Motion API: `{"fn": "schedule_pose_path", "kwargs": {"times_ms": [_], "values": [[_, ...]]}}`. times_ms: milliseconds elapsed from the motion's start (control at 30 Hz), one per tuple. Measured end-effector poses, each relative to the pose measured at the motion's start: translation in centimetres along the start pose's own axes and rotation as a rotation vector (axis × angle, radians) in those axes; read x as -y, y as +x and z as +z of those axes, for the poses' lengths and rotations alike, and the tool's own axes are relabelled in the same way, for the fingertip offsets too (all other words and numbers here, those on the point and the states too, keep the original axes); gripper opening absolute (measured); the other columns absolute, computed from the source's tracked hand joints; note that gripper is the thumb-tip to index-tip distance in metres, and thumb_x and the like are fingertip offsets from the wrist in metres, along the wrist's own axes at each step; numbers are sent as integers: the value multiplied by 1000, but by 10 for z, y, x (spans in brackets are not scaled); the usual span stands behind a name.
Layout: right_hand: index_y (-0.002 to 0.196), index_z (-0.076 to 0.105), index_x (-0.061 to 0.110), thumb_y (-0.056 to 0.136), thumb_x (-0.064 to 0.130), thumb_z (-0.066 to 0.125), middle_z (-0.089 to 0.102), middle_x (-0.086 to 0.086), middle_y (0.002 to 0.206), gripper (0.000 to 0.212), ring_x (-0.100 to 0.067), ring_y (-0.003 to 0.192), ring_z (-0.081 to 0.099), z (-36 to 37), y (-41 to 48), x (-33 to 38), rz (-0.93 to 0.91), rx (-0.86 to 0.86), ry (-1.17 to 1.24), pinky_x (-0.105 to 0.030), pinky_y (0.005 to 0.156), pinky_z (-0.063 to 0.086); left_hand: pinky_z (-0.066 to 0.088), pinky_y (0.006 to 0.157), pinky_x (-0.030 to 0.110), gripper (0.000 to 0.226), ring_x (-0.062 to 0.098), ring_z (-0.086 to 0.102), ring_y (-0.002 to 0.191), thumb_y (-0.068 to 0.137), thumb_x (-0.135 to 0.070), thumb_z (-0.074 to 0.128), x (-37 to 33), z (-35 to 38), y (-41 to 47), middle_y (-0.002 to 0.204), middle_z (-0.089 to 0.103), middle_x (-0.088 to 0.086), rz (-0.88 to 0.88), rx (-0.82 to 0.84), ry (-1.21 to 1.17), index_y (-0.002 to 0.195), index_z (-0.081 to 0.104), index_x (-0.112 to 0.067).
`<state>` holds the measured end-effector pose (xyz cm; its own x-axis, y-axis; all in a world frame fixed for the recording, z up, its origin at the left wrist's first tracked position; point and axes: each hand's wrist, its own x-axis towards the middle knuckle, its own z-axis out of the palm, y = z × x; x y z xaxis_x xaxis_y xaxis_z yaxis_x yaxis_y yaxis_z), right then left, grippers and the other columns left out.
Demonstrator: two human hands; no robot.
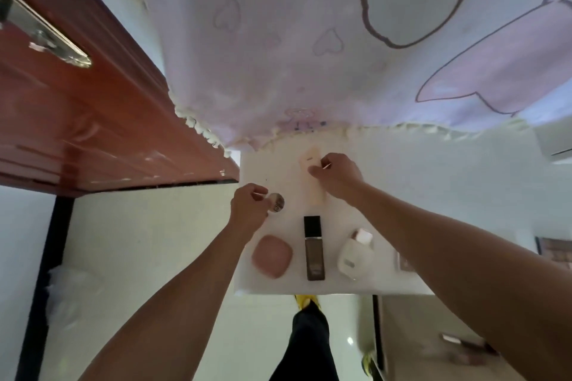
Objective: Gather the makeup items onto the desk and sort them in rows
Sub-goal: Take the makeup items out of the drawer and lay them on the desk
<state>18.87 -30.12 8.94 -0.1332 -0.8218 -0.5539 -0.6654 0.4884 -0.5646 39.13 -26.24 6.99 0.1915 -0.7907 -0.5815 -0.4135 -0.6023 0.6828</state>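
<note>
On the white desk point(387, 182) a near row holds a pink compact point(271, 256), a dark foundation bottle point(314, 248) and a white bottle point(355, 252). A small item point(402, 262) lies to their right, partly behind my right forearm. Farther back, my left hand point(249, 209) is closed on a small round silver-lidded jar point(276, 202) resting on the desk. My right hand point(337, 176) grips a long cream tube point(313, 175) that lies lengthwise on the desk.
A pink and lilac printed cloth point(309, 56) hangs over the desk's far edge. A red-brown wooden door point(77, 108) with a metal handle stands to the left. My dark trouser leg point(309, 346) shows below the desk's front edge.
</note>
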Motion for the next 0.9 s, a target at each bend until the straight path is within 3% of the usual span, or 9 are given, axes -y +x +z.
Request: {"fn": "schedule_pose_path", "kwargs": {"times_ms": [200, 333, 500, 600, 767, 900], "values": [[76, 58, 15, 88, 35, 66, 65, -6, 85, 25, -25, 77, 60, 34, 20, 7, 102, 30, -53, -28, 58, 40, 54, 78, 36, 14, 21, 65, 84, 81, -12, 72, 1, 4, 18, 86, 68, 4, 89, -25, 127, 94, 67, -12], [96, 65, 14, 83, 34, 67, 66, -4, 94, 24, -26, 88, 63, 34, 17, 3, 129, -37, -122, -31, 73, 51, 48, 77, 29, 15, 19, 62, 84, 83, -17, 71, 4, 1, 19, 89, 67, 5, 148, -46, 265, 96, 66, -11], [92, 63, 23, 85, 43, 66, 70, 1, 89, 21, -20, 82, 68, 11, 5, -16, 91, -60, 7, -37, 75, 57, 46, 76, 30, 14, 20, 60, 89, 86, -19, 65, -8, 5, 7, 99, 61, 4, 258, -80, 380, 100, 64, -16], [96, 64, 25, 87, 41, 63, 72, 7, 82, 18, -16, 78, 68, -24, -14, -45, 59, -154, 43, -35, 75, 56, 49, 78, 33, 14, 19, 60, 84, 86, -14, 64, -36, 23, -17, 90, 61, 1, 397, -18, 364, 100, 65, -15], [102, 63, 31, 88, 37, 63, 71, 11, 84, 15, -18, 83, 70, -86, -64, -124, 57, -317, 35, -35, 88, 50, 50, 75, 35, 11, 19, 60, 75, 87, -16, 63, -71, 82, -75, 79, 63, -1, 582, 161, 388, 97, 65, -16], [108, 62, 31, 89, 36, 61, 69, 13, 82, 19, -16, 83, 69, -121, -111, -200, 104, -399, 57, -37, 82, 53, 50, 75, 37, 12, 20, 60, 76, 88, -18, 62, -72, 149, -129, 82, 64, 0, 709, 337, 473, 99, 65, -15]]}}
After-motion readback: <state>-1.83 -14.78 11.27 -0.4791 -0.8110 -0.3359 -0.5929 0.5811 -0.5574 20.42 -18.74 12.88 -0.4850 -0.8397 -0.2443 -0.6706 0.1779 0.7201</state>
